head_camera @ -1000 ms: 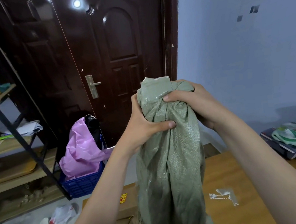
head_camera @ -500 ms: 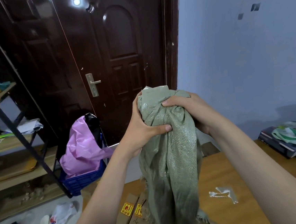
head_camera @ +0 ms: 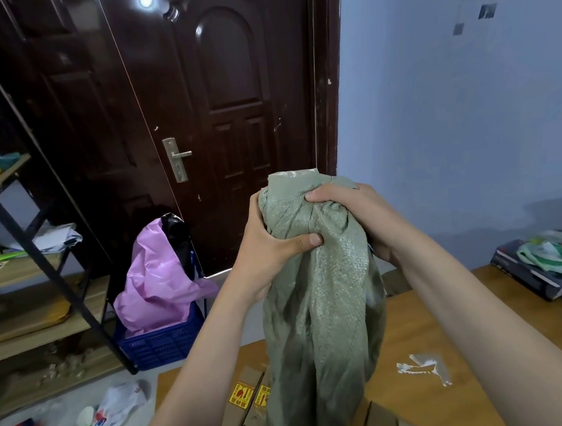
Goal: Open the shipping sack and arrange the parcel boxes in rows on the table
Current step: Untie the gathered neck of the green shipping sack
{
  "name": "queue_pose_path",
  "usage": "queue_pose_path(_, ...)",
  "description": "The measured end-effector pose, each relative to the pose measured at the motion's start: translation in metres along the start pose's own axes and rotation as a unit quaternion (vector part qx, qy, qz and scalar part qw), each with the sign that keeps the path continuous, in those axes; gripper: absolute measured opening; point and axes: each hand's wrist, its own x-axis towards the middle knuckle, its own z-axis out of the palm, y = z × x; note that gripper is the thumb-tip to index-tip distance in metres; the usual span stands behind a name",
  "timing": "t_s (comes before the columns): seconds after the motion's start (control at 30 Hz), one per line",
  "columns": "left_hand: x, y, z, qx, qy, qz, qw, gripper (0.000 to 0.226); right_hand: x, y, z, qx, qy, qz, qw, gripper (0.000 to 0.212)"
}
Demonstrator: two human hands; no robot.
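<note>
Left hand, right hand, gripping sack

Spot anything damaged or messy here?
Torn tape scrap stuck on the table. Litter lies on the floor at left. Boxes lie loose under the sack, not in rows.

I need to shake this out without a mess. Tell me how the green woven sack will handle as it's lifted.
Probably floppy: the sack hangs in loose folds below the left hand and right hand gripping its bunched end. Likely light, since it sags limp. Its weave looks glossy, so it may slip. The parcel boxes at its lower end could tumble.
</note>
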Motion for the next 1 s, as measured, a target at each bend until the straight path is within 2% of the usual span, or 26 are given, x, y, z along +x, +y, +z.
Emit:
queue_pose_path(0.33,-0.004,0.004,0.001,0.012,0.015,-0.015,1.0,0.088,0.0,0.004,-0.002,-0.009,-0.005,0.005,1.0,0.027)
queue_pose_path(0.5,-0.005,0.001,-0.003,0.032,0.034,-0.015,0.999,0.083,-0.001,0.005,-0.006,-0.069,-0.063,0.021,0.995,0.037)
queue_pose_path(0.6,-0.004,0.0,-0.005,0.032,0.043,-0.011,0.998,0.081,0.0,0.003,-0.005,-0.136,-0.028,0.003,0.99,0.046)
queue_pose_path(0.7,-0.004,0.0,-0.005,0.037,0.05,-0.009,0.998,0.08,0.0,0.003,-0.004,-0.199,0.047,-0.035,0.978,0.057)
queue_pose_path(0.8,-0.002,0.0,-0.005,0.037,0.065,-0.005,0.997,0.08,-0.001,0.002,-0.004,-0.221,0.087,-0.127,0.963,0.063)
queue_pose_path(0.9,0.0,0.0,-0.006,0.037,0.083,-0.002,0.996,0.079,-0.008,-0.006,-0.001,-0.282,0.037,-0.183,0.941,0.071)
queue_pose_path(1.0,0.003,0.0,-0.008,0.065,0.091,0.004,0.994,0.073,-0.011,-0.009,0.003,-0.374,-0.04,-0.177,0.909,0.091)
